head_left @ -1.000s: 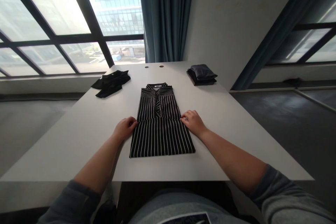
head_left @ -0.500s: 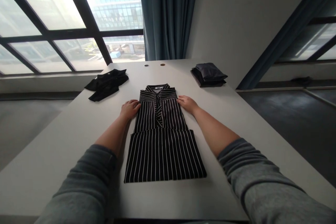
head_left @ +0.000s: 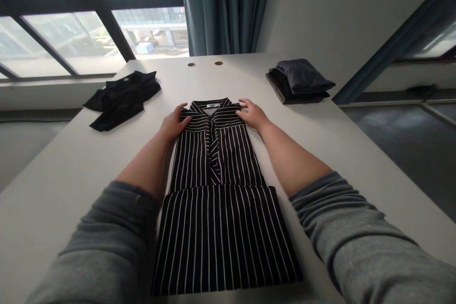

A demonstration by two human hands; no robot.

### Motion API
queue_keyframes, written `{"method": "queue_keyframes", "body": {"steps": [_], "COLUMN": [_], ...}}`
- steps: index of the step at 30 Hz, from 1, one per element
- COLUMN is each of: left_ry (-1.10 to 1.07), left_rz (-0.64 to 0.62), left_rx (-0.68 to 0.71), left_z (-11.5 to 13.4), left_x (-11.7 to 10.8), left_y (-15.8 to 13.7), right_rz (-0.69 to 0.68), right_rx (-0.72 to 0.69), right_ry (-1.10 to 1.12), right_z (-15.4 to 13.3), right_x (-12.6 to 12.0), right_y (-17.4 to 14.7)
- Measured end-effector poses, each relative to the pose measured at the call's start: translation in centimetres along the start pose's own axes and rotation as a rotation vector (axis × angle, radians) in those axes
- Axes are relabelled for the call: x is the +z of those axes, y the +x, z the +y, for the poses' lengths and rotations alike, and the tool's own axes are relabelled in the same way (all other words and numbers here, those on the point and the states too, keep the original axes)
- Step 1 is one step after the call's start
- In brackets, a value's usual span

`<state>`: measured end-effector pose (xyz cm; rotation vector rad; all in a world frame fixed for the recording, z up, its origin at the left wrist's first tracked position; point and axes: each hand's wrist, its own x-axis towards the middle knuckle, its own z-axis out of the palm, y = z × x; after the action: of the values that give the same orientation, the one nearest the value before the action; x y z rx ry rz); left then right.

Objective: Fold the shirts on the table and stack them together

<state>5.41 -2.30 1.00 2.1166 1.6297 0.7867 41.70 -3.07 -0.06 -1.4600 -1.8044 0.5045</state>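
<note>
A black shirt with white stripes [head_left: 233,152] lies face up on the white table [head_left: 302,152]. Its collar points away from me, and its lower part is folded up into a wide panel. At the left shoulder, my left hand [head_left: 174,123] has its thumb on top of the cloth and its fingers around the edge. My right hand [head_left: 253,115] grips the opposite shoulder the same way. Some fingertips of both hands are hidden at the shirt's edges.
A crumpled black garment [head_left: 124,97] lies at the back left. Folded dark clothes [head_left: 301,78] are stacked at the back right. Two round holes, one left [head_left: 191,64] and one right [head_left: 218,63], sit near the far table edge, before a blue curtain [head_left: 228,9].
Both hands have moved up from the shirt's sides to its shoulders and closed on the cloth there. My view has tilted down and come closer, so the shirt looks larger.
</note>
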Motion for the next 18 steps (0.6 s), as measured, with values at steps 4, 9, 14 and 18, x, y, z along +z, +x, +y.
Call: {"method": "queue_keyframes", "body": {"steps": [4,9,14,18], "left_ry": [0.001,-0.127,-0.438,-0.482], "left_rz": [-0.018,0.038,0.134,0.050], "left_rx": [0.052,0.013,-0.103,-0.259], "left_z": [0.3,0.4,0.4,-0.2], "left_x": [0.3,0.2,0.7,1.3], "left_y": [1.5,1.7,2.5,4.1], "right_rz": [-0.073,-0.008,0.081,0.004], "right_rx": [-0.073,-0.030,0.085,0.306], "right_ry": [0.052,0.114,0.402,0.779], "right_z": [-0.8,-0.8,-0.9,-1.2], "right_x": [0.3,0.9,1.7,1.9], "right_y": [0.6,1.4,2.6,3.5]}}
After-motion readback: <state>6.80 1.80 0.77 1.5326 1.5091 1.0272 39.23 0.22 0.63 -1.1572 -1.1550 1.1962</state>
